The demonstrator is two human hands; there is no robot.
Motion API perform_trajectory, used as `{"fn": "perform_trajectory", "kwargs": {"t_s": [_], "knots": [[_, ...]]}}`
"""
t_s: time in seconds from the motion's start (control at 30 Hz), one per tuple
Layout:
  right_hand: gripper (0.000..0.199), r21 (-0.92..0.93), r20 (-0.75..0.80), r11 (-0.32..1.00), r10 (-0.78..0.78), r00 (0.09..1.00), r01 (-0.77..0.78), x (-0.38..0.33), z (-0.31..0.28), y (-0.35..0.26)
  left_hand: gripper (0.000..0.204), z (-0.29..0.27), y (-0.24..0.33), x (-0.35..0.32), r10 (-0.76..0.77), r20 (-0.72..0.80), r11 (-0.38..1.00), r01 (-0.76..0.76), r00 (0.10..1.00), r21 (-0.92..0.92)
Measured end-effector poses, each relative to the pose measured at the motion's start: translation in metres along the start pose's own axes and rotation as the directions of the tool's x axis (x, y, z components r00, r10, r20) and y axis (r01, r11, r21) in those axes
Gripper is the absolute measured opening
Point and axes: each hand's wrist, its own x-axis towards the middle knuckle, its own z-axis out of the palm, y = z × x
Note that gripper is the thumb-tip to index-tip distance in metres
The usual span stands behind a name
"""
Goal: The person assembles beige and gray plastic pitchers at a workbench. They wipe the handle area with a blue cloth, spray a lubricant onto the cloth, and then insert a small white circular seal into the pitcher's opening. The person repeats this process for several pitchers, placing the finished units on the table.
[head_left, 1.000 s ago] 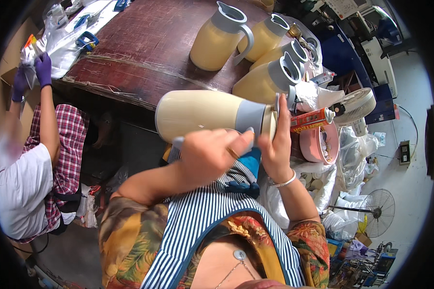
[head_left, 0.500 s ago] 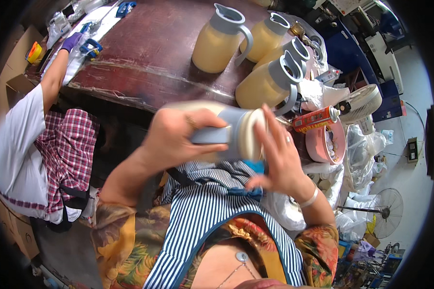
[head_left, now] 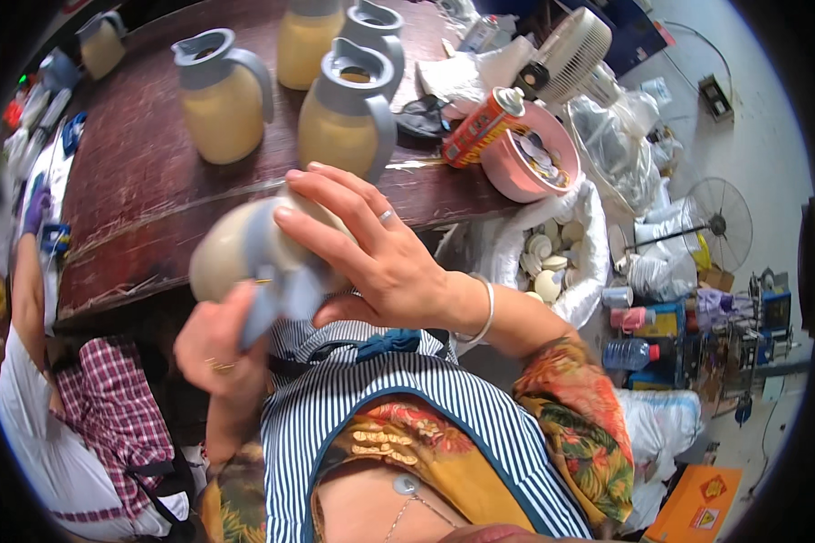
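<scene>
A cream jug with a grey-blue collar and handle (head_left: 235, 253) is held in front of my chest, just below the edge of the dark wooden table (head_left: 136, 181). My left hand (head_left: 217, 348) grips it from underneath by the grey handle. My right hand (head_left: 371, 249) lies spread over its top, fingers pointing left. Three more cream jugs with grey lids stand upright on the table: one (head_left: 222, 100) at the left, one (head_left: 349, 113) beside it, and one (head_left: 308, 41) behind.
A pink bowl of round parts (head_left: 530, 158) and an orange spray can (head_left: 482, 127) sit at the table's right end, with a small fan (head_left: 566, 50) behind. A white sack of round parts (head_left: 552, 258) hangs below. Another person in a plaid shirt (head_left: 72, 425) sits at left.
The held jug has turned from lying sideways toward upright and swung to the left. My right hand moved from its end onto its top; my left hand shifted under it to the handle.
</scene>
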Motion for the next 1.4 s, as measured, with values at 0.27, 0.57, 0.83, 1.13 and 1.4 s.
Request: {"fn": "perform_trajectory", "kwargs": {"t_s": [0.27,0.57,0.83,1.13,1.4], "knots": [[0.016,-0.264,-0.565,0.517,0.602,0.565,-0.814,-0.179,-0.144,0.208,0.036,-0.044,-0.174,-0.009,-0.375,-0.634,0.737,0.633,0.676,0.239],[0.039,-0.498,-0.048,0.380,0.886,0.462,-0.780,-0.191,-0.147,0.319,0.032,0.028,-0.105,0.011,-0.129,-0.542,0.937,0.282,0.830,0.208],[0.022,-0.105,-0.342,0.416,0.838,0.426,-0.903,-0.290,-0.209,0.391,0.049,0.199,0.008,0.014,-0.325,0.411,0.716,0.506,0.852,-0.482],[0.022,0.674,-0.147,0.491,0.821,0.551,-0.552,-0.151,-0.179,0.197,0.026,0.167,-0.001,-0.010,-0.242,0.581,0.496,0.613,0.777,-0.614],[0.014,0.843,0.188,0.200,0.760,0.621,-0.500,-0.092,-0.018,0.111,0.018,0.144,-0.012,-0.007,-0.485,0.331,0.616,0.585,0.810,-0.528]]}}
